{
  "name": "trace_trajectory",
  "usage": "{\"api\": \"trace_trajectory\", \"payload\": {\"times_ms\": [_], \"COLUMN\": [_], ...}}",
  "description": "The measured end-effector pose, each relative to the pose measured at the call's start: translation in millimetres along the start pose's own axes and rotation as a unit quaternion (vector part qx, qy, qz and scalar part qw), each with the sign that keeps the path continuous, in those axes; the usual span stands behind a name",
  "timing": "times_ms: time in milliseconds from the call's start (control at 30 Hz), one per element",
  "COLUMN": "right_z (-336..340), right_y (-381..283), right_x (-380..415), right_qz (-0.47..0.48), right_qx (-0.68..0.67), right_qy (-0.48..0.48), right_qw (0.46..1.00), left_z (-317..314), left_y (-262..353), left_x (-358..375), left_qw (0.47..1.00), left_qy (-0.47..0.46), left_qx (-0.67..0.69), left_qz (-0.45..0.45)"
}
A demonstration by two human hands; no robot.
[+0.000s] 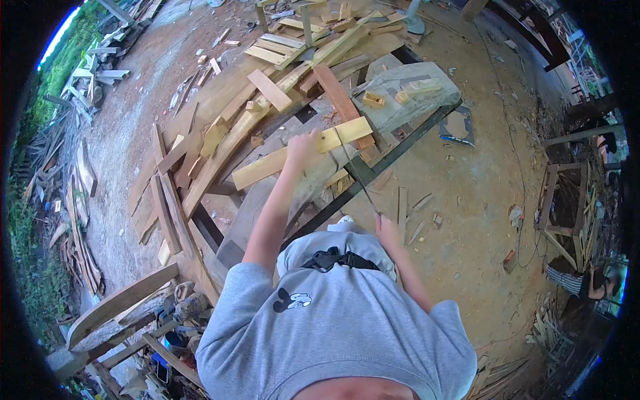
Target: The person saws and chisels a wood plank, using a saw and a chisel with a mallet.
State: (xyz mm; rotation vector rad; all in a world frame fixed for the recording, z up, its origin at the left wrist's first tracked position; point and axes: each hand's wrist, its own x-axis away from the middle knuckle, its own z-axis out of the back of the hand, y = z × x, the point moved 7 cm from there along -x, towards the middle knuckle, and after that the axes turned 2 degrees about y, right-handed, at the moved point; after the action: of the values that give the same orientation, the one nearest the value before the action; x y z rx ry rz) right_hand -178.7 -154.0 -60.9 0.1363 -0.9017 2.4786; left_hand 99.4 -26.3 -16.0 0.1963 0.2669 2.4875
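A light wooden board (263,169) lies across the workbench in front of me. My left hand (302,148) is closed on the board near its middle and presses it down. My right hand (387,231) is closed round the handle end of a thin saw (363,187), low and to the right of the bench. The saw's narrow blade runs up and away from my right hand and crosses the board to the right of my left hand. A reddish-brown plank (337,93) lies beneath the board's right end.
A grey slab (420,75) with small wood blocks is on the bench's right part. Planks and offcuts (273,52) pile up beyond. Scraps and a cable litter the floor. A wooden frame (563,200) stands right; another person (600,283) is at the far right.
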Motion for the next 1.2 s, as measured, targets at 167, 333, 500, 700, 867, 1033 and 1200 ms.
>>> {"api": "trace_trajectory", "payload": {"times_ms": [167, 333, 500, 700, 867, 1033, 1200], "right_z": [11.4, 30.6, 60.3, 76.0, 118.0, 139.3, 149.9], "right_y": [-6.3, -29.4, -51.1, -72.0, -99.7, -113.8, -125.5], "right_x": [6.7, 16.3, 26.1, 31.7, 34.1, 38.3, 41.1], "right_qz": [0.025, 0.032, 0.020, 0.068, 0.108, 0.128, 0.108], "right_qx": [0.049, 0.084, 0.128, 0.174, 0.176, 0.165, 0.150], "right_qy": [0.007, 0.031, 0.066, 0.147, 0.205, 0.222, 0.187], "right_qw": [0.998, 0.996, 0.989, 0.971, 0.957, 0.952, 0.965], "left_z": [12.5, 8.8, 7.7, 8.9, 13.6, 18.0, -4.6], "left_y": [12.0, 9.5, 10.9, 9.8, 11.1, 18.0, 11.1], "left_x": [14.0, 13.5, 15.7, 16.3, 16.4, 19.7, 10.1], "left_qw": [0.996, 0.997, 0.996, 0.995, 0.997, 0.998, 0.998], "left_qy": [0.083, 0.070, 0.087, 0.099, 0.073, 0.056, 0.044], "left_qx": [0.004, -0.009, -0.013, -0.015, -0.014, -0.012, -0.044], "left_qz": [-0.028, -0.021, -0.024, -0.015, 0.001, -0.016, -0.031]}}
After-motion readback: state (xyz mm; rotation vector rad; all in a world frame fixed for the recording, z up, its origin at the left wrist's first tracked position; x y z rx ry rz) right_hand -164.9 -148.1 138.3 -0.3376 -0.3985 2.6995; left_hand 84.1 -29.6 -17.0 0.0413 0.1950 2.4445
